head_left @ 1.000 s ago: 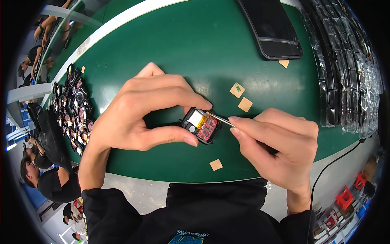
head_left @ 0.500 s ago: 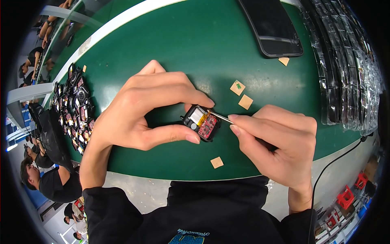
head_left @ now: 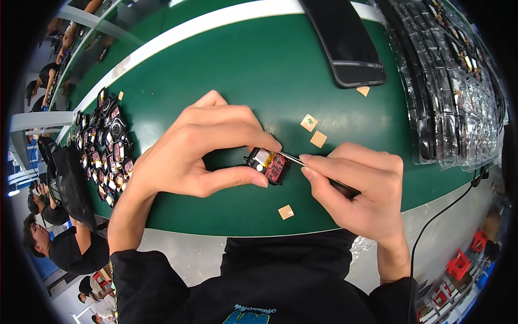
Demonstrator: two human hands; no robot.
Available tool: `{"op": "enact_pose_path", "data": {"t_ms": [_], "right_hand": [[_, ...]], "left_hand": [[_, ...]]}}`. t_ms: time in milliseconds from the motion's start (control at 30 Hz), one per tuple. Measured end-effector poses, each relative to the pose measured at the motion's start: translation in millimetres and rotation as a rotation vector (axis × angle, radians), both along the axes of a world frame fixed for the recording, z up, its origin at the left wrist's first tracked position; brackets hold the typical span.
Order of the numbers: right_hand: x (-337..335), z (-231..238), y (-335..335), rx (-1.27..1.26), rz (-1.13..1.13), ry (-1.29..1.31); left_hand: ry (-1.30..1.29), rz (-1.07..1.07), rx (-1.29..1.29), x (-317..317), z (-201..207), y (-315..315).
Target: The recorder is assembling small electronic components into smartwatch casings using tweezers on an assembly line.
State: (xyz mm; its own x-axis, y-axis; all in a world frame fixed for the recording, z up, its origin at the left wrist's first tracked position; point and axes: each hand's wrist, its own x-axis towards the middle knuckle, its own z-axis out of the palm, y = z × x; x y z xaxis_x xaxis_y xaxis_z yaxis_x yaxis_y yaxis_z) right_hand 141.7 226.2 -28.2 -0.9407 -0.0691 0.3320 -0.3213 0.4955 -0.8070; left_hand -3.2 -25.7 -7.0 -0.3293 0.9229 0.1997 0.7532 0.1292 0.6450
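Between the thumb and fingers of my left hand (head_left: 208,146), a small black watch-like case (head_left: 277,170) is gripped with its inside facing up. In it show a red circuit board (head_left: 273,167), a silver battery-like block, yellow tape and a pale round part. My right hand (head_left: 364,186) pinches slim metal tweezers (head_left: 292,158). Their tip is at the case's upper right edge, beside my left index fingertip, which partly hides that spot. Whether the tip touches the case I cannot tell.
Small tan squares (head_left: 318,139) lie on the green table (head_left: 237,65). A black phone (head_left: 345,43) is at the far side. Stacked clear plastic trays (head_left: 453,102) stand at the right. Several similar opened cases (head_left: 105,148) are heaped at the left, near a black bag (head_left: 67,175).
The view has shifted a little. My left index fingertip now covers more of the case's upper edge by the tweezers' tip. Both hands keep their hold.
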Motion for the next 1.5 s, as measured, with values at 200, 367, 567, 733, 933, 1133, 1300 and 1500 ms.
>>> {"op": "enact_pose_path", "data": {"t_ms": [200, 367, 567, 733, 933, 1133, 1300, 1500], "right_hand": [[3, 2, -3, 0.069, 0.008, 0.064], [8, 7, -1, 0.099, -0.002, 0.077], [14, 12, -4, 0.042, -0.173, 0.018], [-20, 28, -3, 0.175, -0.394, 0.061], [-80, 34, 0, 0.633, -0.647, -0.047], [-102, 31, 17, 0.576, -0.690, -0.124], [-115, 34, 16, 0.535, -0.682, -0.122], [-124, 34, 13, 0.501, -0.678, -0.082]], "left_hand": [[-0.007, 0.005, -0.024, 2, -1, -1], [-0.059, 0.010, 0.038, 1, -2, -2], [-0.050, 0.012, 0.030, 0, 3, -4], [0.070, -0.009, 0.032, 3, 3, -7], [0.041, -0.013, 0.091, 9, -11, -7], [-0.020, -0.030, 0.123, 11, -14, -5], [-0.054, -0.042, 0.104, 6, -12, -9], [-0.028, -0.009, 0.076, 0, -11, -11]]}}
